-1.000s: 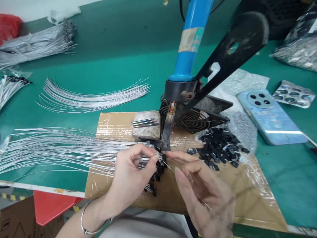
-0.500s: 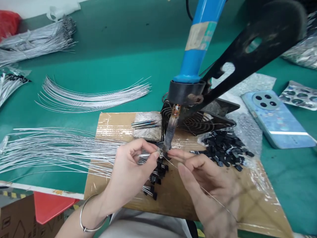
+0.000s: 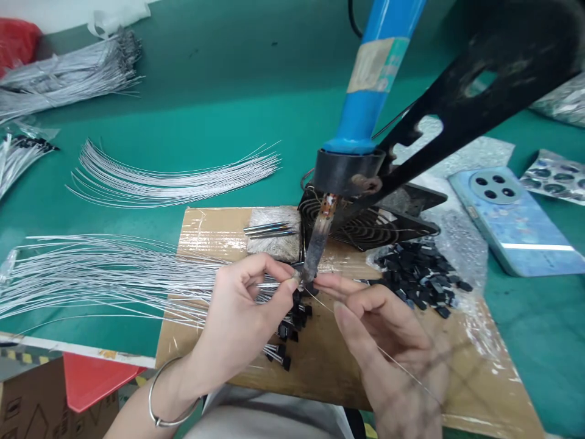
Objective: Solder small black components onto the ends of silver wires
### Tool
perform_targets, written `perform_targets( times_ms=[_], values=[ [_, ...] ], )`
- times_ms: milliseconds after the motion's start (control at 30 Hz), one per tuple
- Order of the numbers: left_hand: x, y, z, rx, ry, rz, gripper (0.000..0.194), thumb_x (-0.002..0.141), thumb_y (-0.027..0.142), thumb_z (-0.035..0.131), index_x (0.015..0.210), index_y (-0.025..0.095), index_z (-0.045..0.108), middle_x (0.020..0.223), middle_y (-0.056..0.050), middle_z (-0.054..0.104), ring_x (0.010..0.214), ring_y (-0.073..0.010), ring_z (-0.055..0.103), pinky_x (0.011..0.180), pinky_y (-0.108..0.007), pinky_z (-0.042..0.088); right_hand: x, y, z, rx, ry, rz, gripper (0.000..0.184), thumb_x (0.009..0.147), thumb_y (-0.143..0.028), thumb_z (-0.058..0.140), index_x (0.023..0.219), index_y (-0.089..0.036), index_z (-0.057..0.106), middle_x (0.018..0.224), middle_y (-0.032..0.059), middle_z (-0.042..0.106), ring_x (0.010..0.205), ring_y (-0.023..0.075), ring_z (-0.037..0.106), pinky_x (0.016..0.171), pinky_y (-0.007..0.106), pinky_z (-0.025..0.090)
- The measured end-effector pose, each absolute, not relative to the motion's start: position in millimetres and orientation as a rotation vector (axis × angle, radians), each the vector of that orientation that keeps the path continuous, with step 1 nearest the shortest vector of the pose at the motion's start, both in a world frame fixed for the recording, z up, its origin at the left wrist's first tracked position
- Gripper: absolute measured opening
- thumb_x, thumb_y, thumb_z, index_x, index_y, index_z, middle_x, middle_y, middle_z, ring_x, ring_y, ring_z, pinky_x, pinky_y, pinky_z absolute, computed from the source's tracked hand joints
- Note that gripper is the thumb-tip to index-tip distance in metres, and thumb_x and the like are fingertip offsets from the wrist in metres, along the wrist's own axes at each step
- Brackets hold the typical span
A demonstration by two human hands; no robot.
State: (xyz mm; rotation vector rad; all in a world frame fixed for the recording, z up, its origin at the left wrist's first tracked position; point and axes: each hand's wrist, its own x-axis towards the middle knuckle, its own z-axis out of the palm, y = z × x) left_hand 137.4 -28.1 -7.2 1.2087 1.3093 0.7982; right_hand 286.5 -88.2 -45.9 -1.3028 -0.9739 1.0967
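Note:
A blue-handled soldering iron point(image 3: 361, 116) points downward in a black metal bracket point(image 3: 461, 91). Close beside its tip, my left hand point(image 3: 249, 317) pinches a white wire's end; the small piece at my fingertips is mostly hidden. My right hand point(image 3: 388, 347) is closed on a thin solder wire point(image 3: 406, 372), which runs between thumb and fingers toward the iron's tip. Its fingertips lie just right of the tip. Under my left hand, several wires with black connectors point(image 3: 287, 329) rest on the cardboard point(image 3: 329, 366).
Long white wires point(image 3: 128, 268) lie at left, with another bundle point(image 3: 183, 180) behind. Loose black connectors point(image 3: 415, 274) are heaped at right, near a blue phone point(image 3: 516, 219). A black fan point(image 3: 365, 225) stands behind the iron; metal rods point(image 3: 272, 229) lie on a grey block point(image 3: 274, 247).
Both hands hold nearly the same pose at the iron's tip. The view has shifted slightly, so the iron and right hand appear a little farther right.

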Motion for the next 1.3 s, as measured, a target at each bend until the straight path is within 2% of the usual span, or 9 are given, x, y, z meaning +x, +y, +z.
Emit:
perform_targets(
  times_ms=[433, 867, 1300],
  values=[
    [134.8, -29.0, -5.7, 1.226, 1.320, 0.784, 0.010, 0.083, 0.011, 0.067, 0.075, 0.016, 0.068, 0.086, -0.003, 0.077, 0.078, -0.0131, 0.069, 0.069, -0.021, 0.050, 286.2, -88.3, -41.8, -1.321, -0.993, 1.067, 0.022, 0.092, -0.012, 0.062, 0.075, -0.024, 0.058, 0.112, -0.0032, 0.077, 0.105, 0.0099, 0.072, 0.093, 0.014, 0.053],
    [132.5, -30.4, -7.0, 1.260, 1.335, 0.775, 0.012, 0.085, 0.011, 0.066, 0.075, 0.017, 0.066, 0.087, -0.002, 0.076, 0.079, -0.0128, 0.068, 0.069, -0.021, 0.048, 283.5, -87.2, -42.0, -1.324, -0.948, 1.042, 0.020, 0.089, -0.014, 0.067, 0.072, -0.023, 0.059, 0.107, 0.0043, 0.078, 0.101, 0.0196, 0.075, 0.089, 0.029, 0.060],
    [135.6, -29.7, -4.9, 1.238, 1.328, 0.800, 0.012, 0.082, 0.009, 0.066, 0.073, 0.017, 0.066, 0.083, -0.002, 0.076, 0.077, -0.0129, 0.068, 0.068, -0.021, 0.049, 282.5, -87.1, -43.2, -1.302, -0.890, 1.054, 0.021, 0.091, -0.017, 0.066, 0.071, -0.023, 0.059, 0.106, 0.0042, 0.078, 0.099, 0.0198, 0.075, 0.085, 0.029, 0.060]
  ],
)
